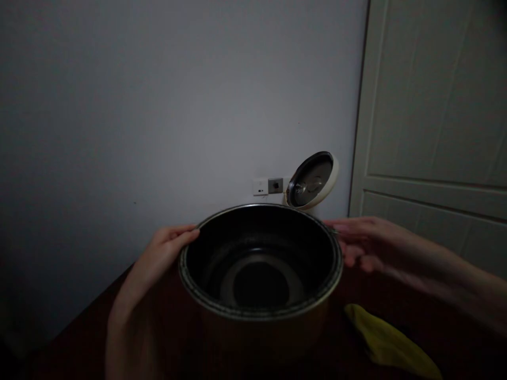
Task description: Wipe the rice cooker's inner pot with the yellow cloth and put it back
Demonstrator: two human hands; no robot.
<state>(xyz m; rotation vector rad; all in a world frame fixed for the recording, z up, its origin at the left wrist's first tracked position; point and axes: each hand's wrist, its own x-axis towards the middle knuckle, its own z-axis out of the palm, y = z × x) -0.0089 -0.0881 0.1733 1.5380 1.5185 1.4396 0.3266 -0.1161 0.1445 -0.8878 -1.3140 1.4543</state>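
A round, dark rice cooker inner pot (261, 285) is in the lower middle of the head view, its wide mouth turned toward me. No food shows inside it. My left hand (166, 245) grips the rim on the left, with the fingers closed over the edge. On the other side, my right hand (358, 240) is at the rim with its fingers curled against the outer wall. Behind the pot rises the tilted, raised lid (312, 179) of a rice cooker, whose body is hidden by the pot.
A yellow cloth (390, 343) lies on the dark reddish table (95, 322) at the lower right. Wall sockets (267, 186) sit on the pale wall (178, 105) behind. A panelled door (435, 105) stands at the right. The light is dim.
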